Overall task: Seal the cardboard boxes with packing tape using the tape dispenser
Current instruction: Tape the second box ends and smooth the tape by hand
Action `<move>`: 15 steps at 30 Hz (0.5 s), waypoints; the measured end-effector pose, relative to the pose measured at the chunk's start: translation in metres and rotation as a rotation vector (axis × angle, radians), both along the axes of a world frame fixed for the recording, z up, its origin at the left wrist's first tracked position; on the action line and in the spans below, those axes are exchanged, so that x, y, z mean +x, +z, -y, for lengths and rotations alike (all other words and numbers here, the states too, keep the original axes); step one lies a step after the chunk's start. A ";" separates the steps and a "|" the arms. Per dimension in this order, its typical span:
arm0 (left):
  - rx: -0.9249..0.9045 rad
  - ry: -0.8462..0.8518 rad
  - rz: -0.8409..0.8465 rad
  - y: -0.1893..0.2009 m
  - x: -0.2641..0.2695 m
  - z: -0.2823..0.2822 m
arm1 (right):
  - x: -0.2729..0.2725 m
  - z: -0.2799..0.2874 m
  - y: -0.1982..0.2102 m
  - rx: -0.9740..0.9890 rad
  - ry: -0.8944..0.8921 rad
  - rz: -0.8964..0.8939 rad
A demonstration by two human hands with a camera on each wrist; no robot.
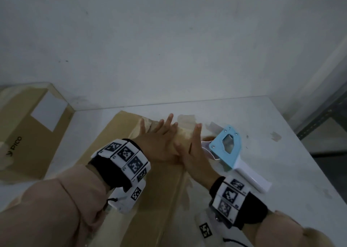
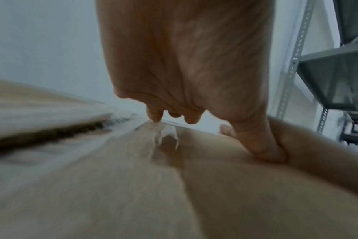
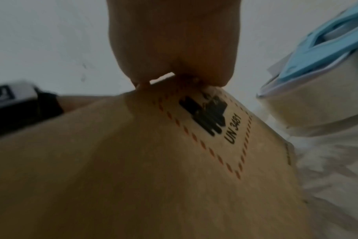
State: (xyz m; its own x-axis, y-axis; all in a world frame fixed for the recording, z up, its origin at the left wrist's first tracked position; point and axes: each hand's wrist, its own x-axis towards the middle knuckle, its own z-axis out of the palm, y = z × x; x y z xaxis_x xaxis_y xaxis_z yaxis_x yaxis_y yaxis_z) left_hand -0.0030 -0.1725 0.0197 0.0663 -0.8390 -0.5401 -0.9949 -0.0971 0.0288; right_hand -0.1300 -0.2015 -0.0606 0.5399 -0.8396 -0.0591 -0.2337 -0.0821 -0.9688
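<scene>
A long brown cardboard box (image 1: 155,190) lies on the white table (image 1: 281,171). Both my hands lie flat on its top near the far end, side by side and touching. My left hand (image 1: 159,136) presses with straight, spread fingers, and my right hand (image 1: 189,151) lies just to its right. In the left wrist view my fingertips (image 2: 153,116) touch a wrinkled strip of clear tape (image 2: 165,134) on the box (image 2: 112,186). The right wrist view shows my right hand (image 3: 174,48) on a printed "UN 3481" label (image 3: 233,129). The blue and white tape dispenser (image 1: 227,147) lies on the table right of the box, untouched.
A second cardboard box (image 1: 28,130) with a white label stands at the left against the wall. A grey metal shelf (image 1: 323,115) stands beyond the table's right edge. Scraps of tape residue (image 1: 276,136) dot the table.
</scene>
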 end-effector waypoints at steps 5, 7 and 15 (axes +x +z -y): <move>-0.017 0.104 -0.212 0.013 0.034 -0.006 | -0.004 0.001 -0.014 0.223 -0.035 0.083; -0.023 0.147 -0.171 0.017 0.056 -0.009 | -0.007 0.006 -0.015 0.224 -0.003 0.039; 0.030 0.209 0.057 0.006 0.098 -0.014 | -0.017 0.037 0.013 0.185 0.134 -0.294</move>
State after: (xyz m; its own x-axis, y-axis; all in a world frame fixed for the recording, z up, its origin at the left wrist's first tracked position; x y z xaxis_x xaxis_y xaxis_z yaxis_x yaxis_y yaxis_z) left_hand 0.0945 -0.1590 0.0258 0.2677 -0.7875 -0.5552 -0.9530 -0.3011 -0.0325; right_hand -0.1472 -0.2384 -0.0476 0.5816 -0.7233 -0.3723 -0.5030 0.0399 -0.8634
